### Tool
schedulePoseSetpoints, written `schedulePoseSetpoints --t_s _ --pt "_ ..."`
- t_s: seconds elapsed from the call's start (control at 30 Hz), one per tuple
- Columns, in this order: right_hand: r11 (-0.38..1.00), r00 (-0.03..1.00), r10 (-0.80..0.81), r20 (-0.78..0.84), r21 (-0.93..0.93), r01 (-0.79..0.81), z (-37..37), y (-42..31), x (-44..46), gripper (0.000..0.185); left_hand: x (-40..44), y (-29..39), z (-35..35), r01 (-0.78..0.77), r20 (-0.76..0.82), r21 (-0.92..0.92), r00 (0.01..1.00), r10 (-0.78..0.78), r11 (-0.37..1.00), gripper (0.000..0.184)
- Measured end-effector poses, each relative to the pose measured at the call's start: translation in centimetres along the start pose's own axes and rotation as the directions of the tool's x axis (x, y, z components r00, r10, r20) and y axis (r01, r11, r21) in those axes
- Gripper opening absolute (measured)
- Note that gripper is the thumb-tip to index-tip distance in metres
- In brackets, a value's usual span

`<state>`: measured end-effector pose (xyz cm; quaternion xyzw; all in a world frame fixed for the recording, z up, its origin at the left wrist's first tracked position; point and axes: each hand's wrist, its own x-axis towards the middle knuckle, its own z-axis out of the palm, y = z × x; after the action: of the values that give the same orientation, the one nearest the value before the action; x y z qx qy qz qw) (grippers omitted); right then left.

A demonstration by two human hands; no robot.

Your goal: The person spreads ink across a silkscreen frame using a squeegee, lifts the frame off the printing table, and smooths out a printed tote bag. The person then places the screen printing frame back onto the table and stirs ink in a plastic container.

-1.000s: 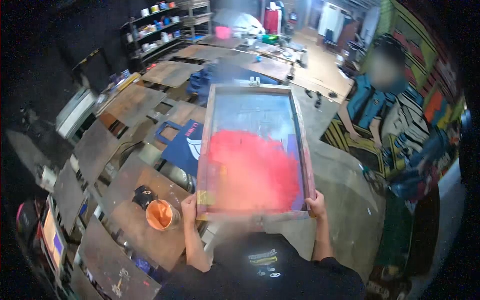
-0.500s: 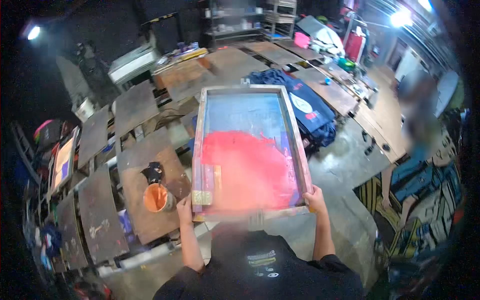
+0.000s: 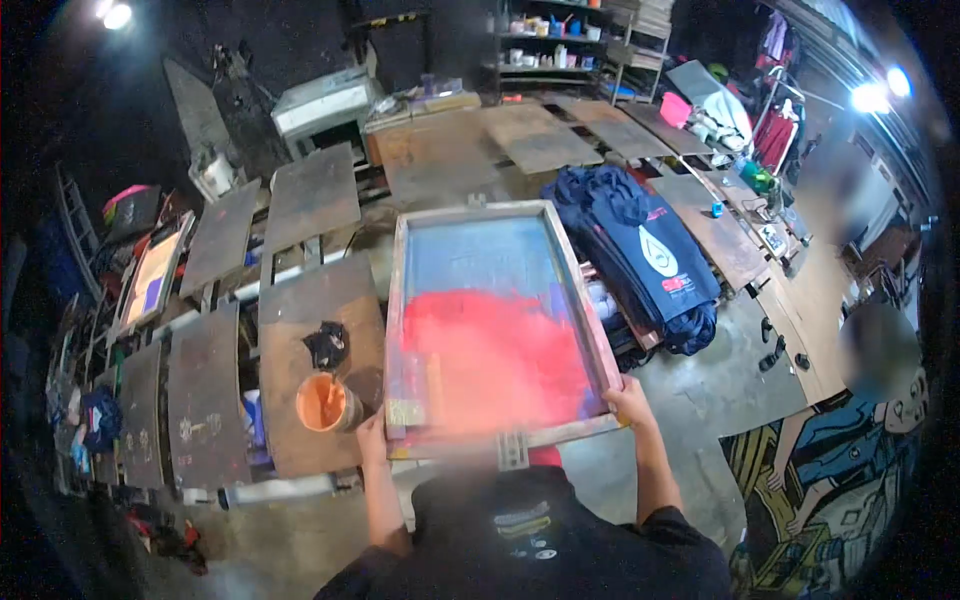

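Observation:
A wooden-framed printing screen (image 3: 480, 250) is held out in front of my chest, tilted, with blue-grey mesh at its far part and red-pink ink over the near part. My left hand (image 3: 372, 440) grips its near left corner, and my right hand (image 3: 628, 402) is closed round the near right corner. A metal clip (image 3: 512, 450) sits on the near rail and a smaller one (image 3: 476, 201) on the far rail. Left of the screen, an ink bucket (image 3: 328, 403) with orange inside stands on a brown board, beside a crumpled black cloth (image 3: 326, 344).
Dark printed garments (image 3: 655, 255) lie draped to the right of the screen. Rows of flat boards (image 3: 315, 198) run along the left and back. Shelves with jars (image 3: 552, 45) stand at the rear. Sandals (image 3: 771, 355) lie on the floor near a painted panel (image 3: 850, 455).
My view has turned left, so the surroundings appear shifted right. The screen sits slightly lower in view. Both hands keep their hold on its near corners.

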<state>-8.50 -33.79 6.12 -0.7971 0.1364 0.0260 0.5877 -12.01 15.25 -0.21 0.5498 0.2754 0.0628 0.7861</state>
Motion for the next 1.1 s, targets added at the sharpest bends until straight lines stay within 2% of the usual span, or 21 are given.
schedulePoseSetpoints --t_s 0.07,0.1,0.23,0.3,0.4,0.47,0.67,0.73,0.8,0.9,0.97,1.03,1.1 --pt "0.997 0.995 0.057 0.086 -0.056 -0.052 -1.0 -0.5 2.0 0.044 0.4 -0.7 0.6 0.017 -0.015 -0.040 1.000 -0.018 0.999 0.031" --pt "0.995 0.989 0.092 0.114 -0.052 -0.086 -1.3 -0.2 3.3 0.041 1.0 -1.3 0.9 -0.034 -0.061 0.019 0.998 0.035 0.999 0.031" --pt "0.998 0.984 0.045 0.172 -0.058 -0.035 -3.2 0.5 7.5 0.040 0.1 -3.0 3.6 -0.083 -0.118 -0.057 0.990 0.076 0.995 0.034" --pt "0.997 0.971 0.036 0.237 -0.077 -0.019 -4.3 0.2 9.8 0.039 -0.6 -2.3 5.4 -0.057 -0.145 -0.044 0.988 0.050 0.997 0.033" --pt "1.000 0.965 0.011 0.263 -0.001 -0.011 -5.4 0.8 12.4 0.039 -0.7 -3.0 6.7 -0.085 -0.162 0.054 0.983 0.092 0.995 0.031" --pt "1.000 0.955 0.019 0.295 -0.008 -0.018 -5.9 1.4 13.9 0.039 -0.3 -4.2 6.7 -0.111 -0.172 0.052 0.978 0.118 0.992 0.031" --pt "0.999 0.951 -0.035 0.307 0.016 0.032 -5.9 2.7 17.7 0.034 -1.6 -1.0 10.9 -0.034 -0.226 0.012 0.974 0.036 0.999 0.032" --pt "1.000 0.949 -0.012 0.315 -0.001 0.013 -6.0 3.0 18.9 0.034 -0.9 -1.5 11.2 -0.074 -0.230 0.015 0.970 0.076 0.997 0.032" --pt "1.000 0.947 0.011 0.321 -0.013 -0.007 -6.3 3.3 19.2 0.035 -0.7 -2.1 11.3 -0.049 -0.197 0.010 0.979 0.050 0.999 0.032" --pt "0.997 0.945 0.022 0.326 -0.081 0.005 -6.4 3.3 19.7 0.035 0.1 -4.4 10.6 -0.094 -0.207 0.036 0.973 0.100 0.995 0.032" --pt "0.999 0.953 -0.038 0.302 0.012 0.036 -6.4 4.1 19.8 0.033 0.2 -5.8 10.4 -0.090 -0.200 0.074 0.974 0.103 0.993 0.032" --pt "0.999 0.951 -0.038 0.308 0.028 0.031 -6.3 3.2 18.6 0.034 1.4 -8.1 9.5 -0.163 -0.219 0.061 0.960 0.173 0.985 0.032" --pt "0.999 0.949 -0.032 0.314 0.039 0.021 -6.4 3.5 18.4 0.035 2.3 -9.9 8.5 -0.151 -0.195 0.085 0.967 0.165 0.985 0.032"
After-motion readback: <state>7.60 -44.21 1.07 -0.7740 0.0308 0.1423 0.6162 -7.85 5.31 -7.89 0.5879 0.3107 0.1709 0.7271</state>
